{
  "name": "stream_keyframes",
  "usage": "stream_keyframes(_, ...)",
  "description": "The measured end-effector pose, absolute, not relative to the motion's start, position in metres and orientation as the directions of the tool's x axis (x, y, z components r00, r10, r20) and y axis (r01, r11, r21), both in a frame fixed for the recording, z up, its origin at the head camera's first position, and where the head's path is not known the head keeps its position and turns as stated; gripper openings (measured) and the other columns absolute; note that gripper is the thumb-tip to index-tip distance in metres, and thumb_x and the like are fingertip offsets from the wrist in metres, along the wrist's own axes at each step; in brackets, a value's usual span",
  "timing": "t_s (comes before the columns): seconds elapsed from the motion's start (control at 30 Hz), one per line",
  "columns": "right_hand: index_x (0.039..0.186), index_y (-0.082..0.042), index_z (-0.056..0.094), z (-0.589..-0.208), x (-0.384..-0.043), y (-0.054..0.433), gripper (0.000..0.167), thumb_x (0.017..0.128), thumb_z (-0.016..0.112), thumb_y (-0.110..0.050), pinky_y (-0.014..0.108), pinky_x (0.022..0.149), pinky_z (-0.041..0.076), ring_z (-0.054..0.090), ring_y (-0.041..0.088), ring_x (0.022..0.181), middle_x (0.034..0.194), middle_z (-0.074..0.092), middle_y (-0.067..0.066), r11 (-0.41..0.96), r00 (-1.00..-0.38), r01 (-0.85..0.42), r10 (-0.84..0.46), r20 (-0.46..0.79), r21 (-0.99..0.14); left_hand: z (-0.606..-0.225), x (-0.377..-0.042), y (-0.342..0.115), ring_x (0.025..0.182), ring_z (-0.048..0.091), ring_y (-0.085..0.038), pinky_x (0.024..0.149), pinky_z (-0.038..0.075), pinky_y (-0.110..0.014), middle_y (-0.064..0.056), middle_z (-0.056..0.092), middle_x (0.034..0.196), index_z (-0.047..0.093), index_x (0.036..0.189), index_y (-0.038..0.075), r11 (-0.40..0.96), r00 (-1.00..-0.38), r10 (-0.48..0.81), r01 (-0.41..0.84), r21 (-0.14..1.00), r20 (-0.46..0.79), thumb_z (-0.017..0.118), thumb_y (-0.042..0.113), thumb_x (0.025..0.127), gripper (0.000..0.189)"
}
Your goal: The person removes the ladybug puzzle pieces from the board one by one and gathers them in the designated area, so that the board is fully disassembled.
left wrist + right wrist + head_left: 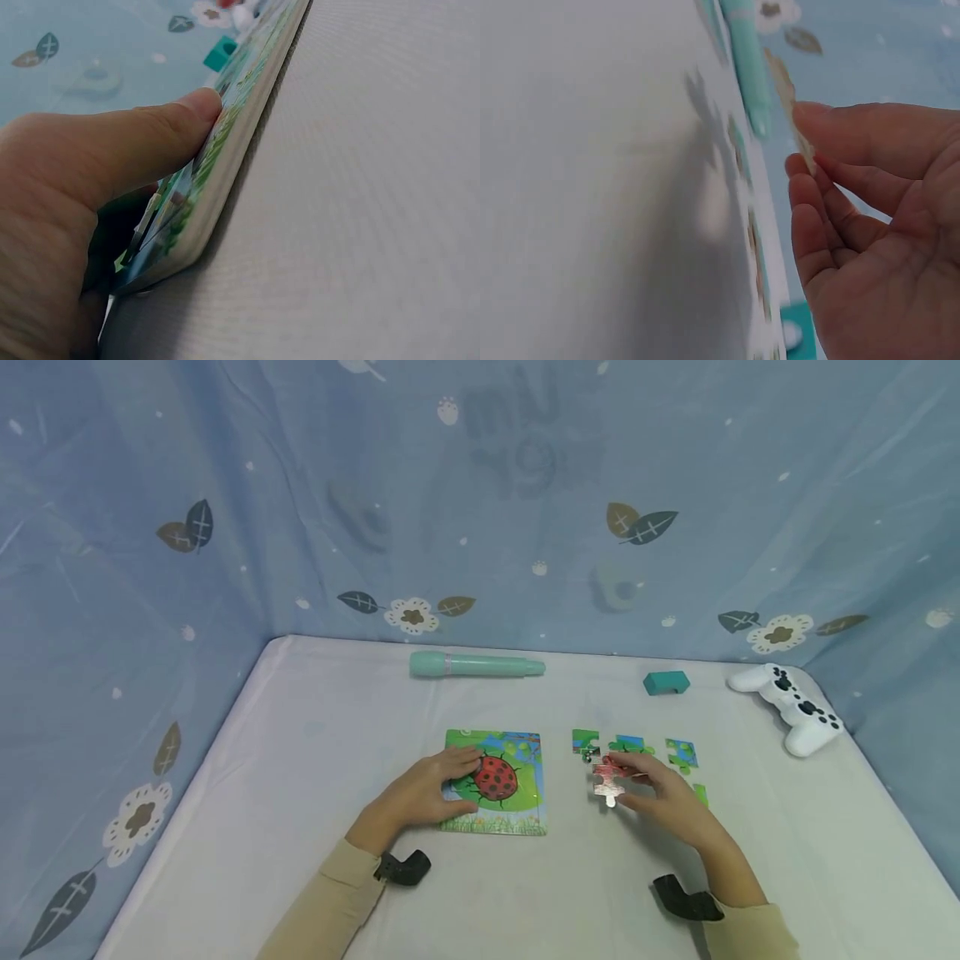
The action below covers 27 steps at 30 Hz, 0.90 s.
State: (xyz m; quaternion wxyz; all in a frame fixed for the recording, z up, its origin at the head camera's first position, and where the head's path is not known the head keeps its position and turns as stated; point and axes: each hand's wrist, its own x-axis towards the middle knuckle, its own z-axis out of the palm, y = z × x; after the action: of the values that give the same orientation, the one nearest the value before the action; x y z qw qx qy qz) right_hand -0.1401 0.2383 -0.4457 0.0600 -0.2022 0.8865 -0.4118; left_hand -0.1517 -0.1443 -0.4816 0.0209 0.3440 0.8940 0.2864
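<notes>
A square ladybug jigsaw puzzle (525, 806) lies on the white table, its thick pale edge showing in the left wrist view. My left hand (429, 789) rests on its left part, fingers spread and thumb (169, 135) along the picture near the front edge. To the right of the board, my right hand (663, 793) pinches a puzzle piece (607, 781) between thumb and fingers; its red face catches the light. In the right wrist view the piece (786, 86) is seen edge-on, raised over the table. Several loose pieces lie around this hand, including a green-blue one (585, 741) and another (682, 752).
Behind the puzzle lies a mint-green microphone-shaped stick (480, 665). A teal block (666, 682) and a white game controller (791, 706) are at the back right. Blue patterned cloth (480, 510) rises along the table's back and sides.
</notes>
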Motion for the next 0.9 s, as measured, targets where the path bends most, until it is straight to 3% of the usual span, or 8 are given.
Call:
stream_keyframes(0.1, 0.135, -0.004, 0.05, -0.446, -0.135, 0.252, 0.052, 0.087, 0.068, -0.013, 0.017, 0.093, 0.046, 0.054, 0.03, 0.116, 0.132, 0.054, 0.015, 0.647, -0.936, -0.256, -0.35, 0.018, -0.718, -0.481, -0.151, -0.145, 0.136, 0.038, -0.034, 0.109, 0.037, -0.049, -0.008, 0.047, 0.144, 0.051, 0.136, 0.005, 0.606, -0.771, 0.618, 0.591, 0.533, 0.153, 0.069, 0.044, 0.083, 0.068)
stream_keyframes(0.3, 0.133, -0.006, 0.053, -0.446, -0.135, 0.263, 0.05, 0.087, 0.068, -0.017, 0.046, 0.091, 0.05, 0.054, 0.036, 0.116, 0.13, 0.054, 0.017, 0.729, -0.95, -0.208, -0.309, -0.043, -0.652, -0.48, -0.15, -0.146, 0.136, 0.038, -0.036, 0.109, 0.037, -0.05, -0.01, 0.047, 0.144, 0.051, 0.136, 0.004, 0.607, -0.781, 0.604, 0.579, 0.545, 0.157, 0.071, 0.042, 0.082, 0.069)
stream_keyframes(0.47, 0.131, -0.005, 0.055, -0.448, -0.134, 0.265, 0.047, 0.088, 0.068, -0.015, 0.045, 0.09, 0.05, 0.054, 0.033, 0.117, 0.128, 0.056, 0.015, 0.749, -0.944, -0.25, -0.329, -0.017, -0.614, -0.481, -0.15, -0.145, 0.135, 0.039, -0.036, 0.109, 0.037, -0.05, -0.011, 0.048, 0.143, 0.052, 0.136, 0.004, 0.6, -0.776, 0.608, 0.586, 0.545, 0.166, 0.071, 0.041, 0.082, 0.068)
stream_keyframes(0.73, 0.128, -0.002, 0.058, -0.455, -0.133, 0.268, 0.045, 0.085, 0.069, -0.007, 0.029, 0.085, 0.052, 0.055, 0.027, 0.111, 0.123, 0.058, 0.011, 0.76, -0.928, -0.343, -0.364, 0.077, -0.552, -0.48, -0.151, -0.143, 0.136, 0.038, -0.035, 0.11, 0.036, -0.049, -0.009, 0.047, 0.144, 0.051, 0.137, 0.005, 0.609, -0.782, 0.604, 0.578, 0.543, 0.154, 0.071, 0.043, 0.082, 0.069)
stream_keyframes(0.9, 0.126, -0.001, 0.058, -0.459, -0.133, 0.269, 0.044, 0.084, 0.069, -0.006, 0.04, 0.087, 0.051, 0.054, 0.029, 0.112, 0.123, 0.057, 0.012, 0.771, -0.933, -0.337, -0.352, 0.08, -0.54, -0.479, -0.151, -0.141, 0.136, 0.038, -0.036, 0.109, 0.037, -0.05, -0.009, 0.047, 0.144, 0.051, 0.137, 0.006, 0.607, -0.783, 0.603, 0.574, 0.549, 0.152, 0.071, 0.043, 0.082, 0.069)
